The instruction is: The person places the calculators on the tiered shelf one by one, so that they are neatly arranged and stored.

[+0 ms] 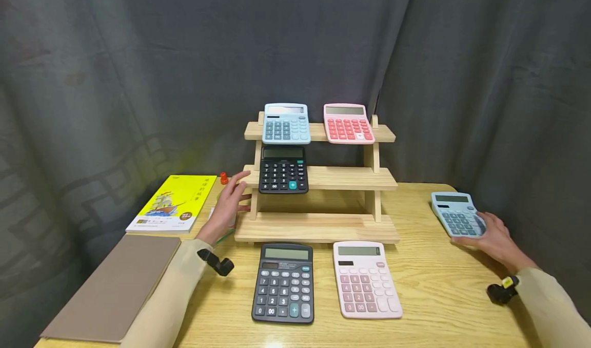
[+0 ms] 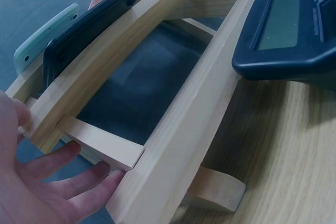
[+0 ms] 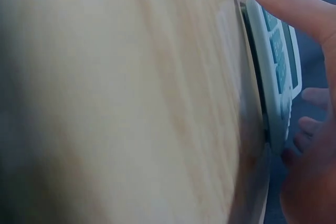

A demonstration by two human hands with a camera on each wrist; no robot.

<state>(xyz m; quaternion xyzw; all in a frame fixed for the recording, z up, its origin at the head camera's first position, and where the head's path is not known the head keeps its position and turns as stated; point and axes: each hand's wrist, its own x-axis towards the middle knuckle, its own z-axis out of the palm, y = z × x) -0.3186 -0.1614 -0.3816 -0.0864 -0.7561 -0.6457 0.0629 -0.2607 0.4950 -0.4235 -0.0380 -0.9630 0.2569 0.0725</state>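
Note:
At the table's right side, my right hand [image 1: 496, 240] grips a light blue calculator [image 1: 456, 215] by its lower right corner. The thumb lies along the calculator's bottom edge, the other fingers at its right side. My left hand [image 1: 228, 204] touches the left end of a three-tier wooden display rack [image 1: 318, 227]; in the left wrist view its fingers [image 2: 86, 179] lie loosely against the side support. On the top tier stand another light blue calculator [image 1: 286, 123] and a pink calculator [image 1: 348, 123]. A black calculator [image 1: 283, 170] leans on the middle tier's left half.
In front of the rack lie a dark grey calculator [image 1: 283, 284] and a pale pink calculator [image 1: 367, 281]. To the left are a yellow book [image 1: 173, 201], a brown notebook [image 1: 111, 286] and a small red object [image 1: 223, 178]. Dark curtains [image 1: 323, 45] hang behind the table.

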